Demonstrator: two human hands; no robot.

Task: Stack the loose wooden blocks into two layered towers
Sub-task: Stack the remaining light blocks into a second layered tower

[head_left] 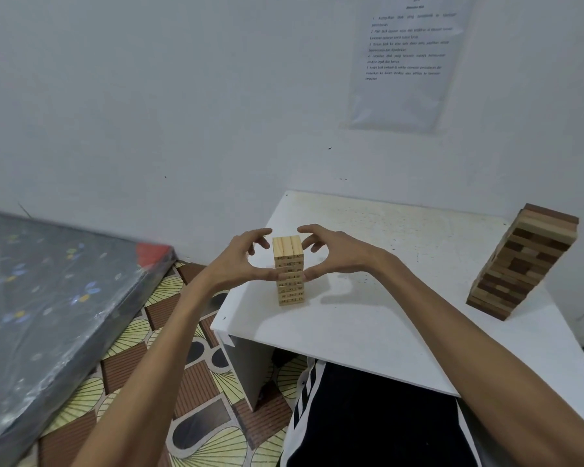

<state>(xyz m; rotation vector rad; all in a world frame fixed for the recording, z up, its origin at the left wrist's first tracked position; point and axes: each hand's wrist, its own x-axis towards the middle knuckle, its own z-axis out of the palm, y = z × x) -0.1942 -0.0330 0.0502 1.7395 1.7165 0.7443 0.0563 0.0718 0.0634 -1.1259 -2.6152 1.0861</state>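
A small tower of pale wooden blocks (289, 291) stands upright on the left part of the white table (368, 325). My left hand (240, 261) cups its left side and my right hand (331, 254) its right side. Both thumbs press the tower's middle layers, and the other fingers curl near its top without holding a loose block. A taller tower of mixed dark and light brown blocks (523, 261) stands at the table's right, apart from both hands.
The table's left edge lies close to the pale tower. A plastic-wrapped dark mattress (54, 298) lies on the patterned floor (189, 382) to the left. A printed sheet (405, 59) hangs on the white wall behind. My black-clothed legs are under the table.
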